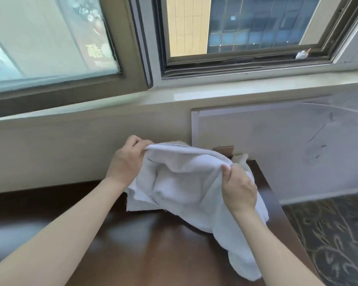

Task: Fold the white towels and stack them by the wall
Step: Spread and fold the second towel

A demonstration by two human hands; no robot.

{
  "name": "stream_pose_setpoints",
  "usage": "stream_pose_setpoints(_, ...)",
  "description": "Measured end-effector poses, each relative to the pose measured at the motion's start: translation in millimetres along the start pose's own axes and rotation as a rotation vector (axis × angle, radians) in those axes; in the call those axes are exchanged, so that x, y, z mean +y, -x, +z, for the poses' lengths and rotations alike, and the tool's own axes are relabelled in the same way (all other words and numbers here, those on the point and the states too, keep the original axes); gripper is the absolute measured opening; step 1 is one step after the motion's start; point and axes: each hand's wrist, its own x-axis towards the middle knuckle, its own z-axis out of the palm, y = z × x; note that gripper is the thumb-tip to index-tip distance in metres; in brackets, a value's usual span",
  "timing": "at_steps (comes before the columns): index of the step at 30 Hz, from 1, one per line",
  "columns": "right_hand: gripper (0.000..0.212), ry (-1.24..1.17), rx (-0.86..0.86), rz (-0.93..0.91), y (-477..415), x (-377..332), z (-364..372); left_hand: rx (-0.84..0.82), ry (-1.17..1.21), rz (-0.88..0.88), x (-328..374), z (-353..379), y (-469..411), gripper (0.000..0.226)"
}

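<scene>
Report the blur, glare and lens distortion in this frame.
Head view: the wide-angle lens bows the window sill into a curve. Head view: daylight leaves a pale sheen on the dark table. Head view: the frosted pane and patterned carpet look smeared, while the white towel, pinched by the left hand and right hand, reads fairly sharp.

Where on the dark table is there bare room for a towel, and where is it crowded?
Bare: the table left of the left hand, along the wall, and between the forearms. Crowded: the far right corner, under the held towel.
</scene>
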Motion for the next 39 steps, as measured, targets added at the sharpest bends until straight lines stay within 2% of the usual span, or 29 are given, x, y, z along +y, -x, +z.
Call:
stream_pose_setpoints(2, 0.047, 0.012, 0.019, -0.045, 6, -34, -9, 0.042, -0.013, -0.006, -15, -30, 18, 0.025)
stream_pose_setpoints(10, 0.051, -0.052, 0.041, -0.307, 80, -193, -31, 0.159, -0.082, -0.180, -118, -181, 154, 0.028)
stream_pose_setpoints(18, 0.045, -0.157, -0.086, -0.513, 164, -349, -6, 0.257, -0.283, -0.331, -218, -327, 275, 0.020)
stream_pose_setpoints(23, 0.041, -0.203, -0.096, -0.640, 192, -430, 28, 0.271, -0.384, -0.448, -275, -384, 310, 0.019)
stream_pose_setpoints(26, 0.042, -0.232, -0.077, -0.700, 198, -471, 58, 0.267, -0.410, -0.503, -313, -403, 311, 0.019)
stream_pose_setpoints(29, 0.046, -0.282, -0.136, -0.725, 200, -506, 101, 0.263, -0.450, -0.572, -364, -410, 300, 0.022)
stream_pose_setpoints(31, 0.053, -0.226, -0.256, -0.715, 204, -522, 131, 0.197, -0.473, -0.626, -399, -407, 292, 0.033)
stream_pose_setpoints(33, 0.063, -0.094, -0.457, -0.680, 215, -532, 164, -0.008, -0.556, -0.686, -434, -392, 293, 0.059)
stream_pose_setpoints(35, 0.080, 0.016, -0.618, -0.695, 228, -533, 189, -0.198, -0.602, -0.690, -457, -365, 304, 0.073)
stream_pose_setpoints(37, 0.089, 0.093, -0.747, -0.684, 241, -526, 201, -0.315, -0.545, -0.684, -459, -336, 320, 0.068)
stream_pose_setpoints(39, 0.074, 0.110, -0.825, -0.625, 256, -517, 209, -0.385, -0.431, -0.656, -455, -306, 341, 0.055)
